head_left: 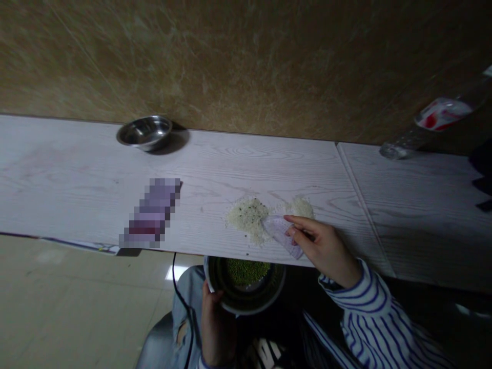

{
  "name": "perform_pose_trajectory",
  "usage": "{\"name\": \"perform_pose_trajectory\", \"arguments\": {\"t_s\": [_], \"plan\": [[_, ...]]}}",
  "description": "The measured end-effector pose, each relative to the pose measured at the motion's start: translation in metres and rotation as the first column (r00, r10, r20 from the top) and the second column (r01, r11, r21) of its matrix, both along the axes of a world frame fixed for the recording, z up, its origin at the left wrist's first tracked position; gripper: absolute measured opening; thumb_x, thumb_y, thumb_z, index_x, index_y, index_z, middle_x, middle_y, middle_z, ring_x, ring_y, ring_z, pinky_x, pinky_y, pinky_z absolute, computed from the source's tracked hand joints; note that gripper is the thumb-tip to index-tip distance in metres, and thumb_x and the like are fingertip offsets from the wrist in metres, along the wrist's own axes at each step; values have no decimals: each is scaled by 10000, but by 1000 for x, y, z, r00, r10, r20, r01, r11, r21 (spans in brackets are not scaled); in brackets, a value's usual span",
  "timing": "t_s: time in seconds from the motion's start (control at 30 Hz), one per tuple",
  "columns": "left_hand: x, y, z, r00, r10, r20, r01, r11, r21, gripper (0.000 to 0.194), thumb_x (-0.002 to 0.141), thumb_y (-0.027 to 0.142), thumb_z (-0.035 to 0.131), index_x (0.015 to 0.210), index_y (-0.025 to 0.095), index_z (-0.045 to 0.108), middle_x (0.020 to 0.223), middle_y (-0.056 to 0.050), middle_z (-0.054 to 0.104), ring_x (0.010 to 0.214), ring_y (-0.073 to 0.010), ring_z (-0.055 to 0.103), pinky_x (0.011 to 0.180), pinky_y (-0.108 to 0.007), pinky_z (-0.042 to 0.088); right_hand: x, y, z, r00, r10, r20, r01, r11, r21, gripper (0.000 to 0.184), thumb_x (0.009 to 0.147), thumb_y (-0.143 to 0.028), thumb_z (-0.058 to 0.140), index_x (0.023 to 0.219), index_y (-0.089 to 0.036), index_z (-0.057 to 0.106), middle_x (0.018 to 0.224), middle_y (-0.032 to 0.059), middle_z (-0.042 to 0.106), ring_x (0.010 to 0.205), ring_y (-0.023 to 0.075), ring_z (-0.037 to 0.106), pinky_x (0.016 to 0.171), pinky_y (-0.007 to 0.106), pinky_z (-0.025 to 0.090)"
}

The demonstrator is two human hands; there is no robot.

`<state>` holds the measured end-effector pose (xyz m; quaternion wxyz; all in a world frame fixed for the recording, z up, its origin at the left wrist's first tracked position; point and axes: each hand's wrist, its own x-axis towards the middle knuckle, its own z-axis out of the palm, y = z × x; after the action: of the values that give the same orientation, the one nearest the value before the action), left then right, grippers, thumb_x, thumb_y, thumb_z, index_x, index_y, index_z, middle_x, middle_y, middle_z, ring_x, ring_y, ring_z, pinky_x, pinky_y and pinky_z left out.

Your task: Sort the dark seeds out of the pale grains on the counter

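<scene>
My right hand [321, 248] pinches a thin, see-through purple scraper-like sheet [282, 233] and holds it against the table. Its edge meets a pile of white grains [248, 218], which look like rice mixed with small dark specks. A smaller pale pile of grains [302, 207] lies just beyond my fingers. Below the table edge, my left hand [217, 318] is closed on the rim of a bowl [279, 289]. Small green beans [246, 271] lie in this bowl, which sits partly under the table's edge.
On the white wood-grain table [215, 169] a steel bowl [148, 134] stands at the back left, by the wall. A blurred-out flat purple thing [151, 212] lies at the front left. At the right is a clear plastic bottle [442, 115]. A dark cable [179, 292] hangs below.
</scene>
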<state>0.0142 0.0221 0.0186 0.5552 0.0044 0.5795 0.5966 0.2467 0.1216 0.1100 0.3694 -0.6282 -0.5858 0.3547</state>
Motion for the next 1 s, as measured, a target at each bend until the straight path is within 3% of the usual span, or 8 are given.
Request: {"name": "perform_pose_trajectory", "arguments": {"t_s": [0.13,0.4,0.63,0.77,1.0], "plan": [[1,1,4,1000,9,-1,-9,1000,7,592,623,416,874,1204,302,867,1179,-70,855,1097,-359,813,854,-420,673,-4,0,6,998,61,16,-61,998,6,410,975,-336,712,1266,-153,936,932,144,919,740,259,839,658,350,673],[1,-1,5,1000,-2,18,2,1000,-4,743,654,405,882,1387,306,817,1307,-95,851,1136,-360,813,875,-410,666,5,-21,11,999,35,16,-35,999,6,363,971,-336,720,1202,-188,957,948,129,933,800,263,892,714,336,724],[1,-1,4,1000,-3,27,3,1000,-3,652,649,403,894,1290,300,840,1198,-65,861,1124,-335,796,888,-389,656,-11,-29,2,996,74,49,-77,994,78,337,977,-299,698,1157,-212,969,997,134,940,916,295,919,925,428,759],[0,0,5,1000,10,24,-9,1000,-6,621,622,385,893,1234,289,850,1119,-53,863,1066,-311,788,840,-353,646,-6,-18,-1,995,-23,92,16,997,80,379,961,-319,684,1181,-187,963,985,142,937,863,290,906,835,401,754],[1,2,9,999,3,51,-3,1000,-14,655,641,400,883,1285,291,851,1230,-75,866,1113,-325,796,871,-374,645,23,-7,5,975,-148,165,136,987,82,413,952,-353,700,1230,-171,945,905,128,921,682,262,826,590,347,654]]}}
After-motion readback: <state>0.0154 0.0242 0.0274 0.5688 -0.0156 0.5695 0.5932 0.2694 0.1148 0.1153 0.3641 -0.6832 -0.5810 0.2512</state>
